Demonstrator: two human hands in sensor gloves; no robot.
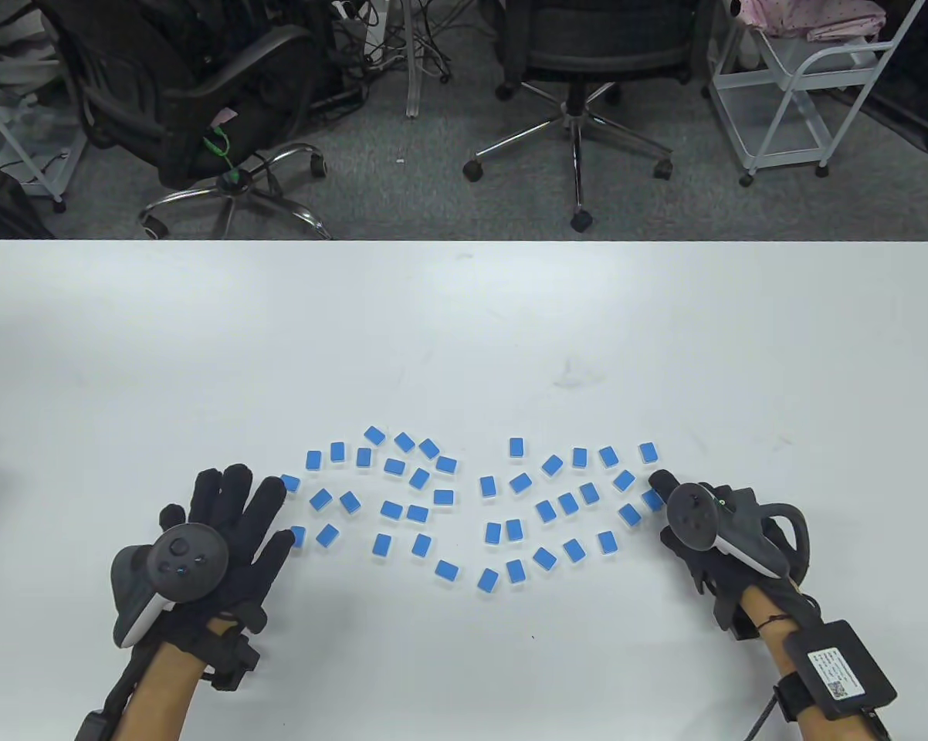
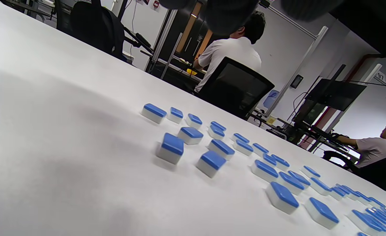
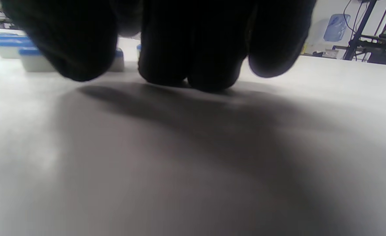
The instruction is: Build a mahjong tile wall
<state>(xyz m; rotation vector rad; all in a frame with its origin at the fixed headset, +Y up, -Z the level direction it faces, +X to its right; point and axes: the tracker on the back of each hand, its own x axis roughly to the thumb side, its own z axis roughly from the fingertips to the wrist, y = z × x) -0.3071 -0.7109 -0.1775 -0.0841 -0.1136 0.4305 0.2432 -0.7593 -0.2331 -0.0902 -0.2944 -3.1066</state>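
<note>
Several blue-backed mahjong tiles [image 1: 442, 497] lie scattered face down in one loose layer on the white table [image 1: 464, 324], in a left cluster and a right cluster. My left hand [image 1: 255, 509] lies flat with its fingers spread at the left end of the tiles, its fingertips beside the outermost tiles [image 1: 289, 484]; it holds nothing. My right hand [image 1: 665, 494] is at the right end with its fingers curled down, next to a tile [image 1: 652, 500]. In the right wrist view the fingertips [image 3: 186, 49] touch the table with tiles [image 3: 32, 59] behind them. The left wrist view shows the tiles [image 2: 170, 148] spread ahead.
The table's far half is bare white surface up to its far edge [image 1: 464, 242]. Beyond it stand office chairs [image 1: 580, 69] and a white cart [image 1: 804, 93]. A black box [image 1: 842, 670] is strapped on my right forearm.
</note>
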